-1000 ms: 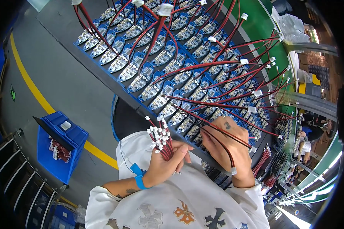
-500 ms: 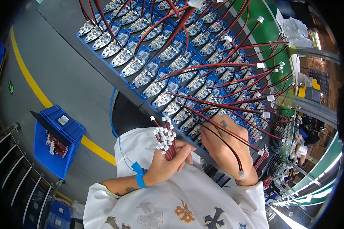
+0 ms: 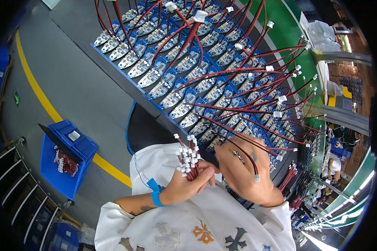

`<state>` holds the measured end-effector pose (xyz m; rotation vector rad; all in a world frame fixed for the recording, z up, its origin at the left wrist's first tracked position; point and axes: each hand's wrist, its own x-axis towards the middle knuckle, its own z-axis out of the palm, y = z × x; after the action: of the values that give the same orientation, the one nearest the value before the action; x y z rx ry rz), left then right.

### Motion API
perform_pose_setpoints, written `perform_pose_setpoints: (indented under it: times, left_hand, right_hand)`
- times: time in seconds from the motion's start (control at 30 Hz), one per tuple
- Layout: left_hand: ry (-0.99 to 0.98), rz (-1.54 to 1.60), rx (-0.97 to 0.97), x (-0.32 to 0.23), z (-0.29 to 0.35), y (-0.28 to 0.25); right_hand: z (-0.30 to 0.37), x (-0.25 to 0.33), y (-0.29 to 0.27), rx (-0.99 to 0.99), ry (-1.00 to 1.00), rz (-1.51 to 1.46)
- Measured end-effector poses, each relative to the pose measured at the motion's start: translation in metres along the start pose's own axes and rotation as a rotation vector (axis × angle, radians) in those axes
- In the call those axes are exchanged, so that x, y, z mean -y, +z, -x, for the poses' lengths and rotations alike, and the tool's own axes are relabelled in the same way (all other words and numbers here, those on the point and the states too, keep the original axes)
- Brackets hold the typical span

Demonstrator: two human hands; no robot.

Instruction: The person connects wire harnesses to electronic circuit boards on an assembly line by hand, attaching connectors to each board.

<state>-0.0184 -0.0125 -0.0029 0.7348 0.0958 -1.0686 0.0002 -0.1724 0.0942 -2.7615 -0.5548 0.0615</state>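
In my left hand [image 3: 187, 184] is a bundle of red-and-black cables [image 3: 189, 159], their white connectors fanned out above the closed fingers. My right hand [image 3: 247, 169], slightly blurred, is just to the right at the near edge of the circuit boards [image 3: 182, 108]. Its fingers are curled, and a small gap shows between finger and thumb; what the tips hold, if anything, is hidden. One red-and-black cable [image 3: 244, 154] arcs over the back of this hand and ends in a white connector [image 3: 257, 178]. Many similar cables rise from the blue, leaf-shaped boards.
A blue bin [image 3: 67, 157] with more cables stands at the left. Further cable bundles [image 3: 288, 178] lie right of my right hand. A blue wrist strap [image 3: 155, 192] with a cord circles my left wrist. Metal rails [image 3: 343, 117] and a green surface [image 3: 276, 31] are at the right.
My right hand has lifted slightly off the boards and shifted a little toward my left hand. The left hand still holds its bundle. The whole view has shifted slightly.
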Motion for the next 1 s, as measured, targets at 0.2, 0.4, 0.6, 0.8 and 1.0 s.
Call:
perform_pose_setpoints:
  times: [0.2, 0.4, 0.6, 0.8, 1.0]
  left_hand:
    - [0.009, -0.156, 0.207, 0.000, 0.005, 0.001]
    - [-0.106, -0.101, 0.298, -0.003, 0.002, 0.002]
    - [-0.082, -0.025, 0.299, 0.001, 0.001, 0.004]
    - [0.280, -0.196, -0.022, 0.010, -0.004, 0.016]
    - [0.371, -0.204, -0.081, 0.008, -0.007, 0.008]
  right_hand:
    - [0.019, 0.012, 0.027, -0.067, 0.433, -0.910]
    - [0.041, 0.018, 0.039, -0.294, 0.765, -1.475]
    - [0.055, 0.018, 0.051, -0.521, 0.572, -1.376]
    - [0.068, 0.020, 0.033, -0.903, 0.382, -1.400]
    - [0.059, -0.004, 0.006, -0.440, 0.537, -0.456]
